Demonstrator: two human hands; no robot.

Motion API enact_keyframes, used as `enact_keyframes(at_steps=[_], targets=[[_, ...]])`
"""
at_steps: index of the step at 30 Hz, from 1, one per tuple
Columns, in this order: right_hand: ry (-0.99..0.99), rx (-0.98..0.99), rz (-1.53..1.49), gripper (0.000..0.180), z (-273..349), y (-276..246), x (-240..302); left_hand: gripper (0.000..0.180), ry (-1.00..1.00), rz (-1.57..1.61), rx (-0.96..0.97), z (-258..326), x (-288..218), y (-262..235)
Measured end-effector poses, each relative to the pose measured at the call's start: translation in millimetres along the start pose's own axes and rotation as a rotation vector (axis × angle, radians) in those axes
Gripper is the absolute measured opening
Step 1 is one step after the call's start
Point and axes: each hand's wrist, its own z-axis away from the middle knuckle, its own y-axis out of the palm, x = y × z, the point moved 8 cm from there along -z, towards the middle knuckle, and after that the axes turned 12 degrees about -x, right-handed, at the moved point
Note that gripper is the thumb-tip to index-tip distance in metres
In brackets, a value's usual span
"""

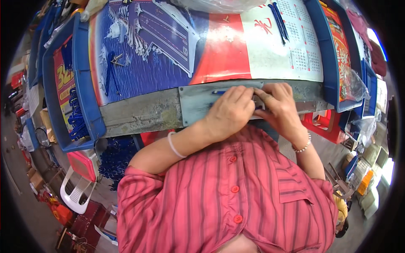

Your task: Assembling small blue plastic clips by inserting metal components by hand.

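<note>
At the table's front edge my two hands meet over a grey metal plate [192, 105] with screws at its corners. My left hand [230, 110] lies across the plate, its fingers bent and pressed together. A thin dark blue strip [218, 92] pokes out beside its knuckles, and the rest is hidden under the fingers. My right hand [278, 103] pinches a small dark piece between thumb and fingers, right against the left fingertips. Too little of that piece shows to tell its kind.
A blue bin [86, 88] at the left holds bundled blue cords [76, 120]; another blue bin [331, 50] stands at the right. On the poster-covered tabletop lie dark blue strips [278, 23] and a blue strip with metal bits [110, 74]. A dark blue pile [118, 158] hangs below.
</note>
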Motion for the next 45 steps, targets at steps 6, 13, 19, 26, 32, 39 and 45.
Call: enact_keyframes(at_steps=[6,13,19,26,32,39,45], targets=[[-0.18,0.003,-0.268,0.039,-52.0,75.1,64.6,0.028,-0.168,-0.242,0.022,52.4,42.3,-82.4],[0.028,-0.026,-0.029,0.046,12.6,-3.8,-8.6,0.019,0.064,-0.11,-0.004,-2.8,-10.4,6.8],[-0.141,-0.072,-0.146,0.04,-35.6,61.7,42.9,0.02,-0.043,-0.178,0.009,35.5,34.9,-60.2],[-0.045,-0.017,-0.087,0.041,0.4,8.6,0.1,0.013,0.022,-0.046,-0.035,9.8,1.7,-5.9],[-0.04,-0.07,-0.165,0.041,-19.1,25.6,23.4,0.014,0.038,-0.12,-0.018,18.9,14.9,-33.5],[-0.077,0.035,-0.162,0.039,-17.0,27.7,18.1,0.011,-0.045,-0.12,-0.074,26.5,14.4,-27.9],[-0.038,-0.032,-0.128,0.042,-9.0,25.0,11.8,0.009,-0.015,-0.091,-0.031,14.2,15.5,-24.5]])
